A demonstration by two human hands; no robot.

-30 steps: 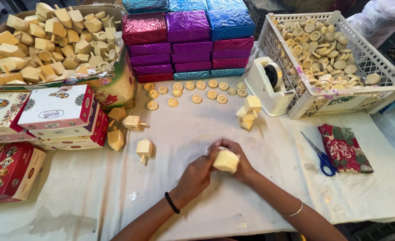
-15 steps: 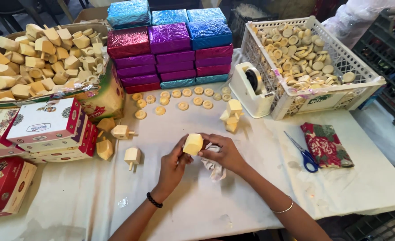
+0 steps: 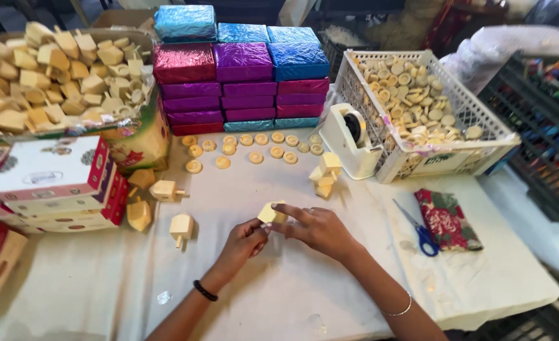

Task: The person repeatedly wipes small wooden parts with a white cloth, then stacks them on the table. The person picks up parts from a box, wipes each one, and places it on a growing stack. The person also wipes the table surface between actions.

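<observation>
Both hands meet over the middle of the white-covered bench (image 3: 279,297), sharing one small pale wooden block (image 3: 270,213). The left hand (image 3: 245,243), with a black band at its wrist, pinches the block's lower left edge between thumb and fingertips; the right hand (image 3: 317,228) lies over its right side, index finger stretched along the top. Each grip is closed lightly on the block, which is held just above the cloth, not resting on it.

To the left of the hands lie a few loose wooden spinning tops (image 3: 181,227), one just beside the left hand, the others nearer the stack of printed cardboard boxes (image 3: 52,180). A small cluster of the same tops (image 3: 325,173) stands just beyond the right hand. Further back, a row of round wooden discs (image 3: 254,148) lies scattered in front of stacked packets wrapped in shiny foil (image 3: 241,79) — red, purple and blue. A white tape dispenser (image 3: 349,142) touches a white mesh basket (image 3: 443,158) filled with more discs. At far left, an open carton (image 3: 134,142) is heaped with wooden pieces. Blue-handled scissors (image 3: 418,230) lie to the right of the hands, just beside a folded red floral cloth (image 3: 448,221).
</observation>
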